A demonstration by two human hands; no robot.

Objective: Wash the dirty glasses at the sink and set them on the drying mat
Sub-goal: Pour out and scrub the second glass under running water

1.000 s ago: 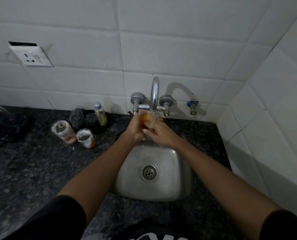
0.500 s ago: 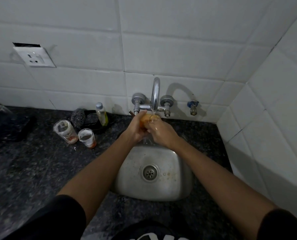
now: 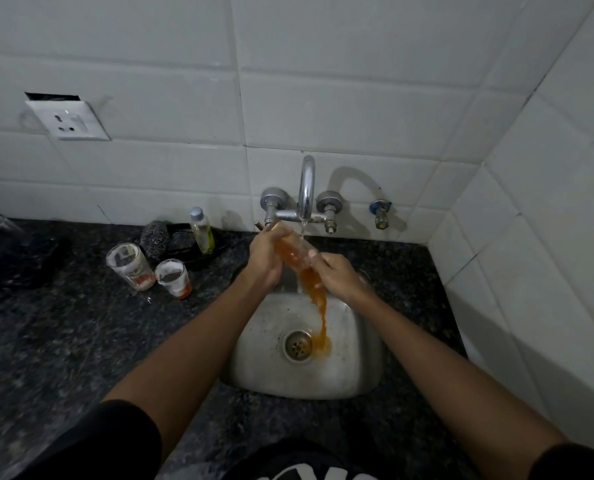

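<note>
Both hands' grip [image 3: 266,259] [image 3: 337,275] around tilted glass [image 3: 294,251], mouth down toward sink [image 3: 358,358].

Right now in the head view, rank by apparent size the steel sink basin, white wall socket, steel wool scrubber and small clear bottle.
1. Steel sink basin, clearly largest.
2. White wall socket.
3. Steel wool scrubber and small clear bottle: too alike to rank; the bottle is taller, the scrubber wider.

A dark speckled stone bench [image 3: 63,341] runs along the white-tiled wall, with a steel sink [image 3: 354,372] set into it. On its left stand two dirty glasses, a taller one [image 3: 130,267] and a shorter one [image 3: 173,278] (just beside each other), and behind them a steel scrubber [image 3: 155,237] and a small bottle [image 3: 201,231].
</note>
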